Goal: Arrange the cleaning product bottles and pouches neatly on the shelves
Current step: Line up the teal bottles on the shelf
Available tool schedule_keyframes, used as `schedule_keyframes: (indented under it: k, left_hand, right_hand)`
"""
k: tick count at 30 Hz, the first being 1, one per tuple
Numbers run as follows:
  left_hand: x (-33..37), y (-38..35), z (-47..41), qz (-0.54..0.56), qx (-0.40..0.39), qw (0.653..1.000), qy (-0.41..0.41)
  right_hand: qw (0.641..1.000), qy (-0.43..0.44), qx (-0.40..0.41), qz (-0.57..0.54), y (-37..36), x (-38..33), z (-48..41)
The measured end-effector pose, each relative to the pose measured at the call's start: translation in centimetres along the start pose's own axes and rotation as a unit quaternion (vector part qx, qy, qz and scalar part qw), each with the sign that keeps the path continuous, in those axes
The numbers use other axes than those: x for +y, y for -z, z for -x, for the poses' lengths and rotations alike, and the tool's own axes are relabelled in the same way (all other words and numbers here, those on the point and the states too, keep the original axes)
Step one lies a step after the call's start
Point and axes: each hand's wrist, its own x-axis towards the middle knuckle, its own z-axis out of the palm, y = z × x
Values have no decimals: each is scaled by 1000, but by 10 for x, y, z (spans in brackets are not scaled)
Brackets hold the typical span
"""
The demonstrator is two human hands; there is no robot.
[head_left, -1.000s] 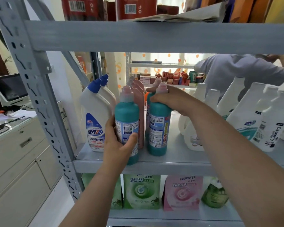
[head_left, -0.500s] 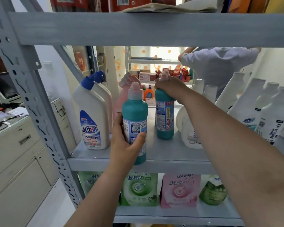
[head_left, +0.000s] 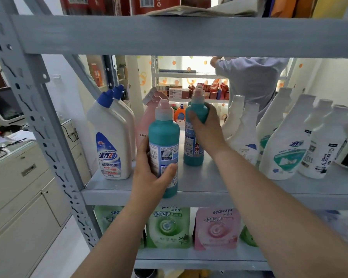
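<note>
My left hand (head_left: 150, 173) grips a teal bottle with a pink cap (head_left: 163, 135) by its lower body at the front edge of the middle shelf (head_left: 209, 191). Farther back stands a second teal bottle (head_left: 193, 145), which my right hand (head_left: 206, 127) holds round its shoulder. Pink bottles with grey caps (head_left: 149, 111) lean behind the front teal one. Two white bottles with blue caps (head_left: 111, 133) stand at the left. Green pouches (head_left: 168, 227) and a pink pouch (head_left: 217, 229) stand on the lower shelf.
White bottles (head_left: 285, 141) lean in rows on the right of the middle shelf. The grey perforated upright (head_left: 40, 109) frames the left side and the upper shelf beam (head_left: 189, 35) crosses overhead. A person in a grey shirt (head_left: 253, 81) works behind the rack. Beige cabinets (head_left: 18, 197) stand at left.
My right hand slid from the back teal bottle's cap down to its shoulder. The front teal bottle shifted slightly right in my left hand. The view moved closer.
</note>
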Motion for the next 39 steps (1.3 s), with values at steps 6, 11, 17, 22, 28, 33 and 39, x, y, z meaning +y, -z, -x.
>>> schedule_keyframes:
  k: [6, 11, 17, 22, 28, 33, 39]
  left_hand:
    - [4, 4, 6, -7, -16, 1000, 13]
    - [-10, 5, 19, -56, -42, 997, 43]
    - [-1, 9, 34, -70, -29, 993, 91]
    - [27, 13, 92, 53, -78, 980, 176]
    - [30, -5, 166, 319, -48, 870, 374]
    - [35, -30, 208, 374, -15, 817, 439]
    - [73, -82, 247, 33, -30, 955, 293]
  right_hand:
    - [995, -40, -20, 84, -11, 29, 55]
    - [924, 57, -161, 342, 7, 42, 120]
    - [892, 120, -242, 362, 27, 28, 171]
    - [965, -85, -233, -87, 51, -5, 222]
    - [940, -98, -222, -239, 64, 5, 280]
    - [926, -134, -229, -269, 91, 24, 310]
    - [897, -228, -267, -270, 122, 40, 324]
